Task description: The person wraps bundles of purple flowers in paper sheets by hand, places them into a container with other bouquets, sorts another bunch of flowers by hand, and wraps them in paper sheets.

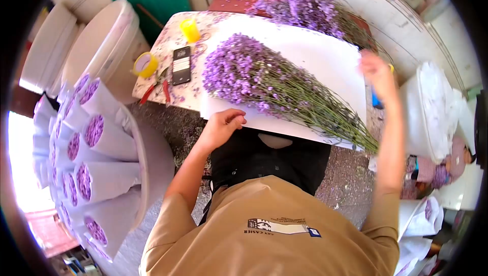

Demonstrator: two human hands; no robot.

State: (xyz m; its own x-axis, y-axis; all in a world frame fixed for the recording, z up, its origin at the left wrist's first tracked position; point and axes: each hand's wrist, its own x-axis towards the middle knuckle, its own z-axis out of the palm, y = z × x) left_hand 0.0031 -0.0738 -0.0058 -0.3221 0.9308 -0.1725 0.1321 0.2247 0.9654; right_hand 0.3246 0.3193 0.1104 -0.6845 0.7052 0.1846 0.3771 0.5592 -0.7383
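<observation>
On the worktop (pixel 173 31), a bunch of purple flowers (pixel 249 70) lies upon white paper (pixel 325 67), spread out but not yet wrapped.
The blossoms point to the left, and the stems (pixel 330 108) pass over the near right part of the paper. The left hand (pixel 222 128) is curled at the near edge of the paper; whether its grip takes this edge, I cannot tell. The right hand (pixel 377 71) is blurred beside the right end, so its grip also cannot be told. In my judgement, this bunch is at an early stage, because the paper is not folded around it. Many wrapped bunches (pixel 94 131) already stand in the bin (pixel 156 149), while a loose heap of flowers (pixel 310 6) beyond the paper seems without wrapping.
</observation>
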